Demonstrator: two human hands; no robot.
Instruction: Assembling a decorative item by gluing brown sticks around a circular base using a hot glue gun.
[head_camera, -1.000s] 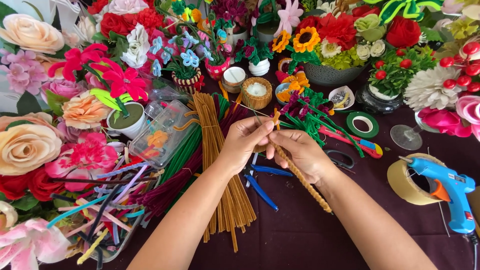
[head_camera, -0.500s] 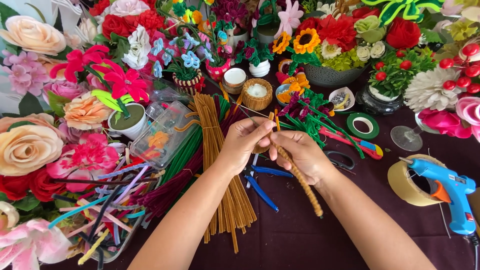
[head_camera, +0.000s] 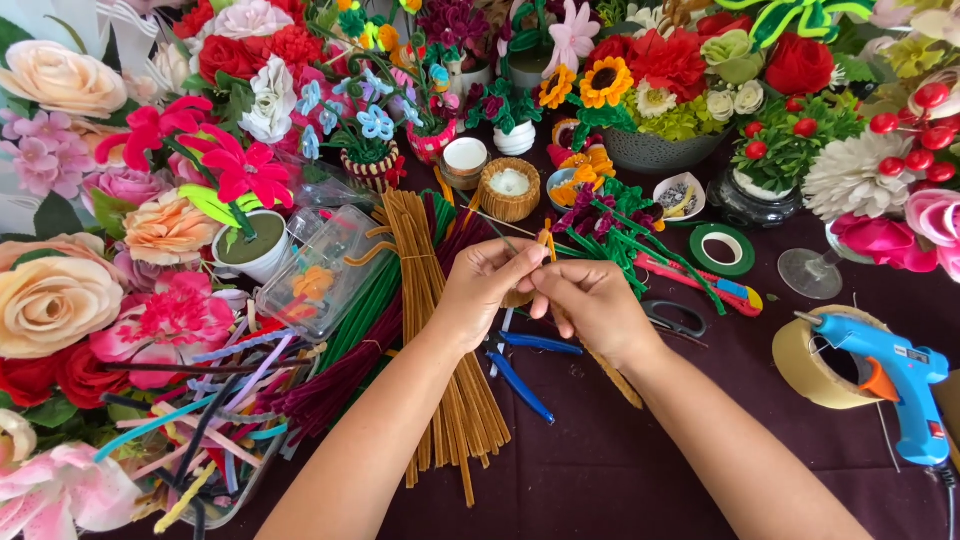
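Note:
My left hand (head_camera: 485, 290) and my right hand (head_camera: 590, 300) meet over the middle of the dark purple cloth. Together they pinch a tan pipe cleaner (head_camera: 620, 375) that is wrapped on a thin wire stem; its free end slants down to the right below my right hand. A bare wire end (head_camera: 490, 222) sticks out up-left from my fingers. Just left of my left hand lies a bundle of tan pipe cleaners (head_camera: 440, 330). Blue-handled pliers (head_camera: 525, 370) lie under my hands.
Green and maroon pipe cleaners (head_camera: 350, 350) and a clear plastic box (head_camera: 320, 275) lie left. A blue glue gun (head_camera: 890, 375) on a tape roll (head_camera: 815, 365) sits right. Green floral tape (head_camera: 722, 250), scissors (head_camera: 680, 320) and a red cutter (head_camera: 700, 280) lie nearby. Artificial flowers ring the table.
My hands stay in place and keep working the pipe cleaner; its free lower end has shifted slightly and the fingers have closed in tighter at the top.

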